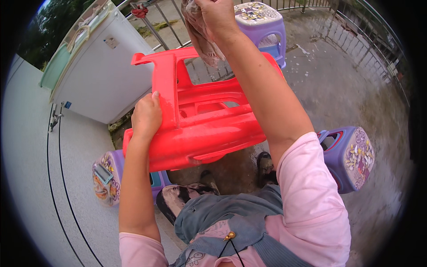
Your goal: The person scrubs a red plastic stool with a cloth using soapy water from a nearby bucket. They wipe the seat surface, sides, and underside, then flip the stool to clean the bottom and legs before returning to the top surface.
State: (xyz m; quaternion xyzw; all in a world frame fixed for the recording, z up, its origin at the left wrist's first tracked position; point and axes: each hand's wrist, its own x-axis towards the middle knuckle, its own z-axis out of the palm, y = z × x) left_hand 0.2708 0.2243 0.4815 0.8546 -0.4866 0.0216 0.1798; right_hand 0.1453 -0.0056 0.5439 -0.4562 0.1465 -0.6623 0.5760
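A red plastic stool [210, 135] is tipped on its side in front of me, its hollow underside and cut-out openings showing. My left hand [146, 115] grips the stool at one of its legs, with the thumb along the edge. At the top of the view my right hand [218, 18] is closed around a wet-looking, greyish-pink cloth [200, 36]. The cloth hangs down over the stool's far edge. Part of my right hand is cut off by the frame, and my forearm covers the stool's right end.
Purple stools with floral tops stand around me: one far [262, 33], one at right [347, 160], one at left [115, 182] bearing a phone [103, 173]. A white chest-like appliance [103, 66] stands far left. Metal railing [160, 26] borders the wet concrete floor [333, 93].
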